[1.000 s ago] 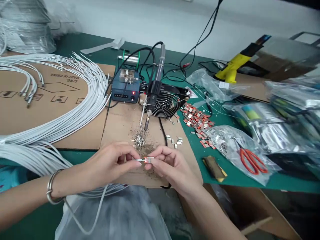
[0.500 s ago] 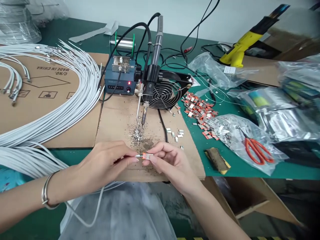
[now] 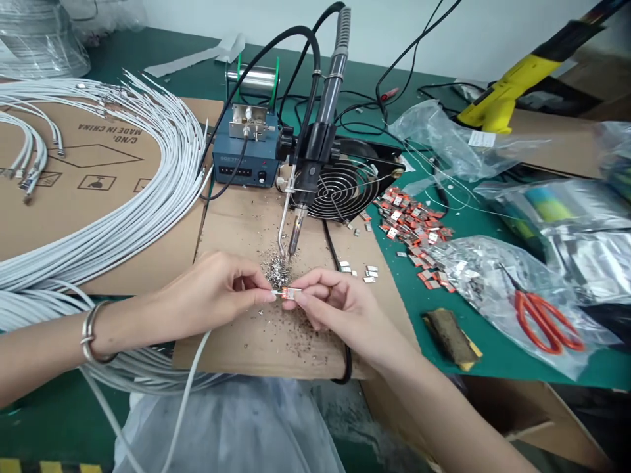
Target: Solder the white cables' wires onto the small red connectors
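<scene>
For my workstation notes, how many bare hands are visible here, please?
2: the left hand, pinching a white cable; the right hand, opposite it, holding an orange-and-silver connector. No others show.

Just beyond the left hand [image 3: 231, 289] and right hand [image 3: 340, 309], a grey-and-black soldering iron [image 3: 315, 151] slants down, its tip [image 3: 294, 244] beside a heap of silver metal bits [image 3: 277, 270], blocking the way to a round black fan [image 3: 362, 189]. Left of the iron, bare brown cardboard [image 3: 234, 230] lets a hand pass forward to a blue metal box [image 3: 231, 154]; a thick arc of white cables [image 3: 162, 180] walls off the left. At right, a black cord [image 3: 331, 246] and silver pieces [image 3: 371, 272] interrupt the cardboard; past its edge, a narrow strip of green surface [image 3: 413, 299] lies open.
</scene>
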Tool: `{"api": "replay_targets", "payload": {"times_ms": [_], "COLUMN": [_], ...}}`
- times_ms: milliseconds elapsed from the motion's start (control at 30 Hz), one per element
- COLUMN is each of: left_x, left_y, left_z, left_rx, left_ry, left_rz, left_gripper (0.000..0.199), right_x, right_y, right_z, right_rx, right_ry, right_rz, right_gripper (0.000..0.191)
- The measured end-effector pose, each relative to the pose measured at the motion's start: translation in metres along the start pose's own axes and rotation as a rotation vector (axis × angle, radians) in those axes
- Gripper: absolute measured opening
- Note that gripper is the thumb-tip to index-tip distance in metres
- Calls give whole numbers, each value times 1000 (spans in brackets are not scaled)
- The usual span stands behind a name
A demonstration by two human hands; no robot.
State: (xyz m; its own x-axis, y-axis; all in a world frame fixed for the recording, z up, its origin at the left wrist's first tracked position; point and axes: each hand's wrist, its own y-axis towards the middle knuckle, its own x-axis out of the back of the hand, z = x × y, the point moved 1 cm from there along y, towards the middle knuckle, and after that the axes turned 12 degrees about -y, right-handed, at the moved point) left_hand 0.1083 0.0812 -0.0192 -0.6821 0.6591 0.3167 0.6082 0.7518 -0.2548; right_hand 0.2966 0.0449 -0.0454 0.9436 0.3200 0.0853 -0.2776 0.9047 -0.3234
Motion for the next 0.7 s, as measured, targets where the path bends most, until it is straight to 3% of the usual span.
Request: {"api": "replay_targets", "payload": {"times_ms": [267, 467, 700], "left_x": [10, 11, 10], "left_y": [26, 30, 30], "left_z": [5, 8, 5], "left_rx": [-45, -20, 2], "left_ry": [29, -102, -107], "left_rz": [-20, -42, -43], "left_gripper": [26, 21, 22], "right_x": [15, 15, 14], "right_y": [27, 29, 27], "right_z": [-2, -7, -5], "right_rx": [51, 86, 62], "right_ry": [57, 124, 151], "right_rz": [16, 0, -41], "right_gripper": [22, 12, 12]}}
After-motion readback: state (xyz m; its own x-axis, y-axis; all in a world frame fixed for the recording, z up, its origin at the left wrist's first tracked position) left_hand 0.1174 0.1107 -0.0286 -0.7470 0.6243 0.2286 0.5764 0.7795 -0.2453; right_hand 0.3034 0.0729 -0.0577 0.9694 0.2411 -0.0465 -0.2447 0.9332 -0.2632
